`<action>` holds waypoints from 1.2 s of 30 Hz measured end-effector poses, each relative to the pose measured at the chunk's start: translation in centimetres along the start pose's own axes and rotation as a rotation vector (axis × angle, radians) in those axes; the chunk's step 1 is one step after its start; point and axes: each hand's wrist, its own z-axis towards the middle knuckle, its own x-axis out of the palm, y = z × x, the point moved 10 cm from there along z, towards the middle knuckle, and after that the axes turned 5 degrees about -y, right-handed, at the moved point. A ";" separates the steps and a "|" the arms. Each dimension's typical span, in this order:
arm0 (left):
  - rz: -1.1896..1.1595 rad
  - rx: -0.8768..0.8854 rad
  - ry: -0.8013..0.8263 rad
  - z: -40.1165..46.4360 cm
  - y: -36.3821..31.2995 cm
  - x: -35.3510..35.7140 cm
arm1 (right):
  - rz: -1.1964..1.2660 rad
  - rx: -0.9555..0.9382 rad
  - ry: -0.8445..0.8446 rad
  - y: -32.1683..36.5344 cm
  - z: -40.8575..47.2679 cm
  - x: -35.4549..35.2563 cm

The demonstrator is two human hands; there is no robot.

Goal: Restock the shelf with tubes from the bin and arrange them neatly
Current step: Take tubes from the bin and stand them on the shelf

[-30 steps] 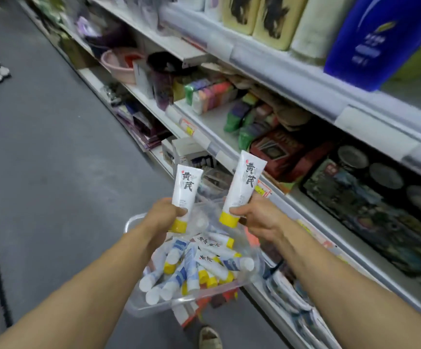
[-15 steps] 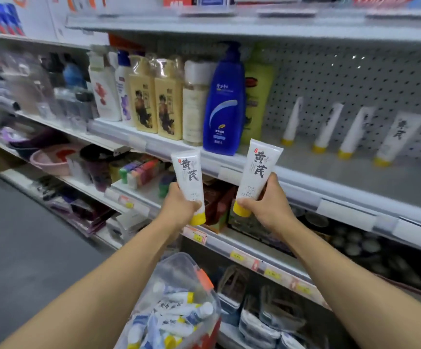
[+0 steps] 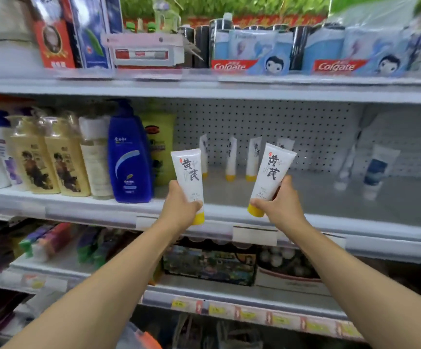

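Observation:
My left hand (image 3: pixel 179 206) grips a white tube with a yellow cap (image 3: pixel 188 175), cap down, in front of the middle shelf (image 3: pixel 330 205). My right hand (image 3: pixel 281 205) grips a second white tube (image 3: pixel 272 172) the same way, tilted slightly right. Both tubes are held up just before the shelf's front edge. Several matching tubes (image 3: pixel 231 159) stand cap down in a row against the pegboard at the back of that shelf. The bin is almost out of view; only a clear and orange corner (image 3: pixel 141 337) shows at the bottom.
A blue pump bottle (image 3: pixel 129 159), a green bottle (image 3: pixel 160 147) and yellow shampoo bottles (image 3: pixel 51 157) stand left of the tubes. Blue-and-white tubes (image 3: pixel 378 170) stand at the right. Toothpaste boxes (image 3: pixel 335 51) fill the shelf above. Packaged goods lie on the shelf below.
My view has swung up from the bin to face the shelf. Both hands have lifted their tubes higher and spread apart, closer to the row at the back.

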 end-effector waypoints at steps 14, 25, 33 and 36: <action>-0.016 0.046 -0.013 8.0 -4.2 8.7 | -0.077 0.095 -0.238 -7.7 14.7 -7.5; 0.000 0.018 -0.116 12.4 -2.1 11.0 | -0.181 0.049 -0.237 -11.6 21.4 -4.9; 0.074 -0.005 -0.177 13.4 -0.2 9.1 | -0.271 0.097 -0.247 -13.3 22.4 -3.3; 0.078 -0.006 -0.198 13.6 0.2 8.6 | -0.269 0.111 -0.249 -13.5 22.5 -2.9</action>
